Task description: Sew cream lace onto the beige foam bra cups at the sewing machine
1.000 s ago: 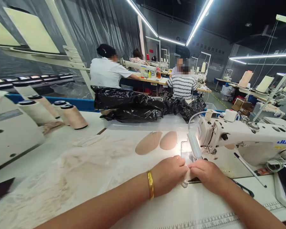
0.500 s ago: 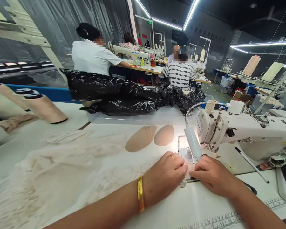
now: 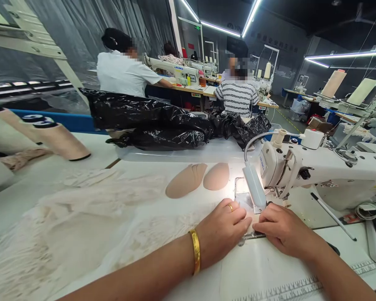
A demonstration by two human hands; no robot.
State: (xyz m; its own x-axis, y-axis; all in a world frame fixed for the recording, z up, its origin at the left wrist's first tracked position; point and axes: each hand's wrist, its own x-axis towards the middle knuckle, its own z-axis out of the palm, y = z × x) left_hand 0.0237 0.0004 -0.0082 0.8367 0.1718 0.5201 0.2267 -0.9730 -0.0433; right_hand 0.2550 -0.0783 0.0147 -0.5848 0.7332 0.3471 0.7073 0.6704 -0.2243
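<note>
My left hand [image 3: 221, 229], with a ring and a gold bracelet, rests at the needle area of a white sewing machine [image 3: 319, 165]. Its fingers are closed, tips down on a small pale pink fabric piece [image 3: 255, 218]. Facing it from the right, my right hand [image 3: 283, 228] has its fingers bent together at the same fabric, thumb and index close to the presser foot. A small gap separates the two hands. The grey work lamp [image 3: 253, 188] and my fingers hide the needle and most of the fabric.
Two beige bra cups [image 3: 186, 182] lie beyond my left hand. Cream lace fabric [image 3: 72, 234] spreads across the left. Black plastic bags [image 3: 150, 117] lie behind the table, thread cones [image 3: 61, 140] at far left. Tweezers or a pen-like tool [image 3: 334, 217] and a ruler [image 3: 288, 290] are right. Co-workers sit ahead.
My left hand has shifted slightly to the right and turned a little, its bracelet moving along. My right hand stays close to the presser foot, and the view has moved slightly.
</note>
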